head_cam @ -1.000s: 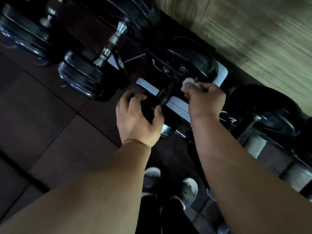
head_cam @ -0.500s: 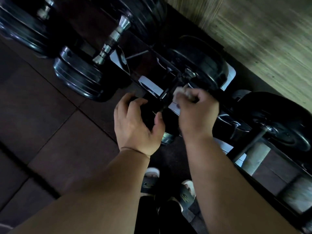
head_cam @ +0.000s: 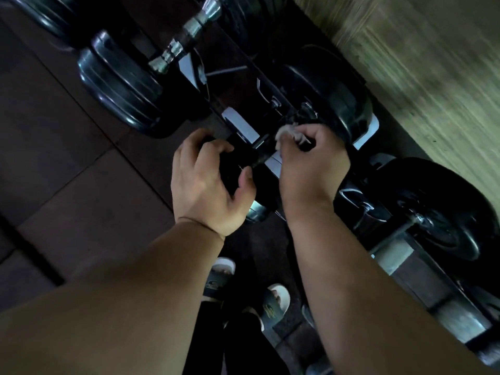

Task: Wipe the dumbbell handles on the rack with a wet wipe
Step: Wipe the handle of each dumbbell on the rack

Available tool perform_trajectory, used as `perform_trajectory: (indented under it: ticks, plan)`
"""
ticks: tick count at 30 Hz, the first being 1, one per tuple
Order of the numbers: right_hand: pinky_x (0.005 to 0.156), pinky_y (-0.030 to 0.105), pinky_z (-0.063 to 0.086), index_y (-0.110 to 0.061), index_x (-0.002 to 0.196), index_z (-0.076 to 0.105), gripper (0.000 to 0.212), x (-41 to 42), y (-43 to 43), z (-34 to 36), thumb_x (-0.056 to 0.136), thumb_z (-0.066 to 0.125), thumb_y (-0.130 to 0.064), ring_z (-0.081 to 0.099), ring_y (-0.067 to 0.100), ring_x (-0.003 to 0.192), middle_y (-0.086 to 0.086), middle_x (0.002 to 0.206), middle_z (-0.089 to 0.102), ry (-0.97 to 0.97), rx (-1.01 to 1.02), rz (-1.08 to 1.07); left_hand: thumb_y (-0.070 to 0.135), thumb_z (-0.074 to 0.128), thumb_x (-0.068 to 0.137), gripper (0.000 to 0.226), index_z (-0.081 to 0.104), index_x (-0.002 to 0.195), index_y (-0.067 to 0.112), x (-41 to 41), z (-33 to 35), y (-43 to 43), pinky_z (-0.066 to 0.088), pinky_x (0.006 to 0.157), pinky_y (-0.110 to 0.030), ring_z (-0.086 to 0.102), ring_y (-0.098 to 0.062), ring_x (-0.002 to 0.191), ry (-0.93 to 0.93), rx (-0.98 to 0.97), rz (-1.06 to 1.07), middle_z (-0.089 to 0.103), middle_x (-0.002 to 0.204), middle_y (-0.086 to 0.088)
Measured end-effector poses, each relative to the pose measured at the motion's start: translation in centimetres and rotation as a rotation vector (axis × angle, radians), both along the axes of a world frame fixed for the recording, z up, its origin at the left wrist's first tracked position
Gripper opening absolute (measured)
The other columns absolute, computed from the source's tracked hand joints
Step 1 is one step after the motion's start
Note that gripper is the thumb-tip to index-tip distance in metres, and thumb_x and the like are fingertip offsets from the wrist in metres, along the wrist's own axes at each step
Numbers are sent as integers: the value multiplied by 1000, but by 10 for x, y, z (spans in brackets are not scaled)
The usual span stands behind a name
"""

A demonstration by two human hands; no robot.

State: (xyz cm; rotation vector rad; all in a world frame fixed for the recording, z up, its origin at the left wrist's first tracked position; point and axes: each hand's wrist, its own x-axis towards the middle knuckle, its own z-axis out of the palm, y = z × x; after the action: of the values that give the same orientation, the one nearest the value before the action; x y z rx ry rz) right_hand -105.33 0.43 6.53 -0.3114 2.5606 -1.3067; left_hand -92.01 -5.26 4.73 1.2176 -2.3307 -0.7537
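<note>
The right hand [head_cam: 311, 169] is closed tight on a white wet wipe [head_cam: 287, 131], bunched up at its fingertips. The wipe is pressed on the dark handle [head_cam: 259, 157] of a black dumbbell [head_cam: 341, 104], at the far end, right by the big round weight. Just left of it, the left hand [head_cam: 205, 180] is curled round the near weight of the same dumbbell, fingers on one side and thumb on the other. I think it is there to stop the dumbbell rolling. The dumbbell lies on the rack [head_cam: 239, 123], under both hands.

Further left sits a second dumbbell [head_cam: 121, 85] with a shiny handle. Off to the right of the right hand is a third dumbbell [head_cam: 438, 212]. Down by the person's feet are two sandals [head_cam: 273, 301] on the dark floor [head_cam: 67, 171].

If the left hand lets go, the heavy dumbbell could roll and pinch fingers against the rack. It could even drop on those open toes. A wet handle is slippery too. The wipe is so scrunched that it may miss parts of the handle.

I can read no words. The sandals have a mark, but it is too small to make out.
</note>
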Motion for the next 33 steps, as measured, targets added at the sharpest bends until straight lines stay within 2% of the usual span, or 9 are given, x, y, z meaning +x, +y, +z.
perform_trajectory:
  ticks: [4, 7, 9, 12, 18, 22, 27, 31, 33]
  plan:
    - [81, -2, 40, -12, 104, 75, 19, 15, 9, -11, 85, 77, -12, 55, -2, 96, -1, 115, 59, 90, -18, 123, 43, 58, 85, 51, 68, 114, 1, 0, 0, -1, 44, 97, -40, 57, -42, 119, 24, -13, -12, 59, 130, -23]
    - [92, 11, 50, -6, 110, 73, 25, 7, 15, -15, 85, 75, -4, 59, 10, 109, 4, 121, 55, 203, -34, 278, 41, 59, 84, 50, 68, 113, 1, 0, -1, -1, 45, 98, -41, 57, -42, 120, 26, -8, -15, 59, 131, -23]
    - [91, 21, 56, -4, 109, 74, 21, -5, 14, -18, 88, 72, -3, 63, 15, 107, 9, 120, 58, 299, -48, 349, 41, 59, 84, 50, 68, 112, 2, 0, -2, -1, 47, 98, -44, 57, -42, 119, 31, -10, -18, 59, 130, -22]
    - [88, 23, 57, -1, 109, 74, 19, -16, 9, -19, 91, 68, -2, 66, 15, 102, 12, 114, 61, 410, -63, 441, 42, 59, 84, 49, 68, 111, 2, 1, -2, -1, 47, 99, -48, 57, -41, 119, 40, -14, -22, 59, 129, -22]
    - [79, 30, 57, -7, 111, 74, 23, -9, 11, -19, 89, 69, -7, 62, 15, 91, 8, 104, 63, 401, 57, 809, 41, 59, 83, 48, 67, 110, 2, 2, -4, -3, 46, 98, -48, 57, -43, 116, 39, -12, -30, 59, 128, -22]
    - [76, 2, 44, -10, 108, 75, 18, -32, 4, -13, 93, 68, -18, 53, 4, 80, 5, 101, 58, 454, 52, 664, 41, 59, 84, 48, 68, 110, 2, 1, -7, -3, 46, 97, -47, 57, -42, 115, 57, -12, -19, 60, 126, -22]
    - [69, 24, 55, -9, 106, 72, 16, -25, 15, -15, 90, 71, -13, 63, 17, 83, 6, 99, 59, 463, 61, 862, 43, 59, 85, 49, 68, 110, 2, 1, -8, -3, 44, 96, -43, 58, -42, 114, 63, -29, -28, 60, 125, -21]
    - [77, 27, 59, -10, 107, 76, 17, -38, 7, -17, 92, 70, -13, 65, 15, 86, 10, 99, 60, 448, -39, 726, 44, 59, 86, 49, 68, 110, 2, 1, -7, -4, 39, 97, -35, 58, -40, 114, 55, -32, -24, 60, 123, -19]
    - [82, 32, 60, -8, 109, 75, 20, -31, 7, -21, 91, 67, -11, 66, 19, 92, 13, 102, 59, 433, -46, 763, 44, 58, 85, 49, 68, 110, 2, 1, -6, -5, 39, 96, -36, 58, -41, 113, 50, -26, -26, 60, 123, -19]
